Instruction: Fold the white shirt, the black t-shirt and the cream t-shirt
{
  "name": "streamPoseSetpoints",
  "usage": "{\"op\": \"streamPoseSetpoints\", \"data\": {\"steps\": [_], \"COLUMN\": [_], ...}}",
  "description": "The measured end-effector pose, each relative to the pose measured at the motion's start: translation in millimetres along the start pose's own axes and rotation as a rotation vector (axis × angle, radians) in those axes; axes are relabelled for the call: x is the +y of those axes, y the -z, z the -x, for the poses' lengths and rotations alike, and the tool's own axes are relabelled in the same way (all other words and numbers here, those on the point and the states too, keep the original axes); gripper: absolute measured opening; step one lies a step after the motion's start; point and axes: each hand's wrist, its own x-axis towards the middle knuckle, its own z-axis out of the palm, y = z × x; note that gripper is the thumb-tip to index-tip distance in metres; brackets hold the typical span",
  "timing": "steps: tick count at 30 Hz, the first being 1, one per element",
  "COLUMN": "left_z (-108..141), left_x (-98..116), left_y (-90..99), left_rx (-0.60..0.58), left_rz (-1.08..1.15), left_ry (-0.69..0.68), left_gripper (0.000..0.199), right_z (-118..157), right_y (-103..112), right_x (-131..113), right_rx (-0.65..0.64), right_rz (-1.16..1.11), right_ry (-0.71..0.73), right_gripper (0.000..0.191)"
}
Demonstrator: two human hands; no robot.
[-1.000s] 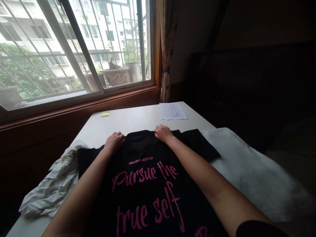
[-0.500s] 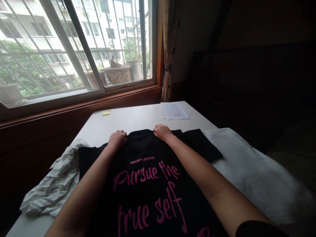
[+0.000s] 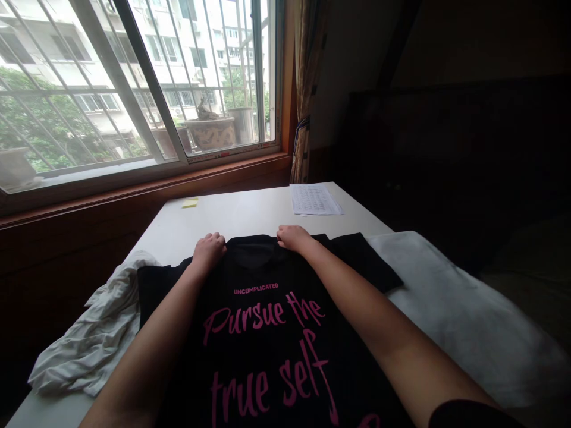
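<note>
A black T-shirt (image 3: 263, 273) with pink lettering lies spread on the white table (image 3: 232, 214), its collar toward the far side. My left hand (image 3: 209, 252) grips the shirt at the shoulder just left of the collar, fingers curled over the cloth. On the other side of the collar, my right hand (image 3: 292, 238) pinches the opposite shoulder. Both sleeves fan out past my forearms. The shirt's lower part runs out of view at the bottom, partly behind my arms.
Crumpled white cloth (image 3: 102, 327) hangs over the table's left side. Another white cloth (image 3: 446, 309) lies at the right. Printed papers (image 3: 316, 200) and a yellow sticky note (image 3: 190, 203) rest near the far edge. Beyond stands a barred window (image 3: 134, 89) with a curtain (image 3: 303, 119).
My left hand has shifted slightly left with the shirt's shoulder, and the collar looks a little more stretched. My right hand has barely moved.
</note>
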Motion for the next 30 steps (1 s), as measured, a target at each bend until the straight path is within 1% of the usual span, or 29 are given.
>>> {"op": "streamPoseSetpoints", "data": {"steps": [3, 8, 13, 16, 19, 21, 24, 26, 30], "left_z": [-1.0, -4.2, -8.5, -7.0, -0.5, 6.3, 17.2, 22.0, 22.6], "left_x": [0.8, -1.9, 0.2, 7.6, 20.9, 31.9, 46.6, 51.9, 49.3], "left_y": [4.6, 9.6, 1.5, -5.4, -10.1, -13.2, -20.7, -27.2, -35.6], "left_rx": [0.003, 0.021, 0.051, 0.103, 0.145, 0.141, 0.076, 0.019, -0.051], "left_rz": [0.001, 0.014, 0.042, 0.073, 0.118, 0.15, 0.192, 0.212, 0.235], "left_ry": [-0.005, 0.017, 0.074, 0.1, 0.053, -0.041, -0.215, -0.286, -0.299], "left_gripper": [0.021, 0.022, 0.02, 0.027, 0.035, 0.04, 0.048, 0.05, 0.053], "right_z": [-2.1, -5.8, -7.7, -3.4, 5.8, 12.8, 20.4, 22.2, 22.4], "right_y": [0.6, -3.1, -11.6, -14.7, -17.8, -22.3, -32.9, -39.6, -43.5], "right_x": [-6.0, -7.5, -8.9, -16.3, -29.4, -40.0, -54.6, -60.8, -62.5], "right_rx": [0.033, 0.107, 0.148, 0.193, 0.232, 0.237, 0.198, 0.152, 0.079], "right_rz": [0.006, -0.001, -0.033, -0.058, -0.095, -0.124, -0.185, -0.242, -0.3], "right_ry": [-0.038, -0.161, -0.23, -0.237, -0.168, -0.065, 0.15, 0.245, 0.277], "right_gripper": [0.02, 0.023, 0.023, 0.025, 0.029, 0.034, 0.043, 0.048, 0.057]}}
